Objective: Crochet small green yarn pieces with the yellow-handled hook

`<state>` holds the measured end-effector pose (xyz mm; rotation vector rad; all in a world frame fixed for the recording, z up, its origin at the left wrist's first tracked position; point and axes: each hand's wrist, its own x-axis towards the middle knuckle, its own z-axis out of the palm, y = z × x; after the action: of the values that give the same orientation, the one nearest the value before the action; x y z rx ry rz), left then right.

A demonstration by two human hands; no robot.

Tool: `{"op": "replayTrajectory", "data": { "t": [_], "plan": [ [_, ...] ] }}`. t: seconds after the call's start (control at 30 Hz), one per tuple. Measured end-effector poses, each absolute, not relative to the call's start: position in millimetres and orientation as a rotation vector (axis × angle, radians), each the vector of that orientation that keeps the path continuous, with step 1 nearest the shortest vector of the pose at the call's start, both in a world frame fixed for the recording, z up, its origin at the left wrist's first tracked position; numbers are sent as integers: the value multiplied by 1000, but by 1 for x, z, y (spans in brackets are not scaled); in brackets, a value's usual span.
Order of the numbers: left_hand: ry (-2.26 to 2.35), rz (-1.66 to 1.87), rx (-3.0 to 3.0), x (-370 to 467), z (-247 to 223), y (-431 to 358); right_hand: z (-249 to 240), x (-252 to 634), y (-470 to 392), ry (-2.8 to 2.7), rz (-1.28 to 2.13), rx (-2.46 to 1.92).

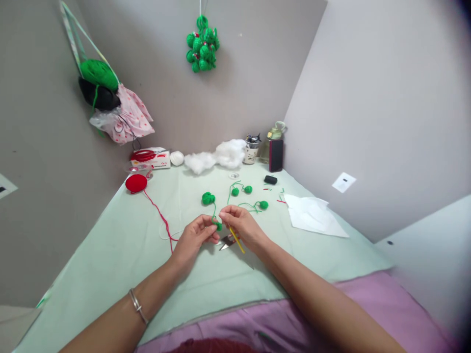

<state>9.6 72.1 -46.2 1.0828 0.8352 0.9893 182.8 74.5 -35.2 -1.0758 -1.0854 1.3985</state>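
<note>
Inside the front edge of the tabletop point(206, 289), our left hand point(196, 239) pinched green yarnwork point(219, 227), our right hand point(245, 226) a yellow tool point(237, 240). Probably mid-stitch, we judged; next called for steady tension.

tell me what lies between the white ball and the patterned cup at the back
In the head view, fluffy white stuffing lies between the white ball and the patterned cup.

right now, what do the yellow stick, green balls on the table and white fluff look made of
Yellow stick: probably plastic or painted metal, smooth-looking, from its even, bright colour.
Green balls: matte yarn, given the trailing strands; cotton or acrylic, I can't tell.
White fluff: loose, matte fibre, being cloudy and soft-edged; possibly cotton or polyester.
</note>
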Motion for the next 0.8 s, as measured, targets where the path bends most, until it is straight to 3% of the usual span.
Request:
{"op": "replayTrajectory", "data": {
  "t": [0.57,0.8],
  "plan": [
    [788,1017,970,5,-39,74,-34,185,76,-1157,1210,-997],
    [775,975,1028,6,-40,75,-30,184,71,-1235,1305,-899]
  ]
}}
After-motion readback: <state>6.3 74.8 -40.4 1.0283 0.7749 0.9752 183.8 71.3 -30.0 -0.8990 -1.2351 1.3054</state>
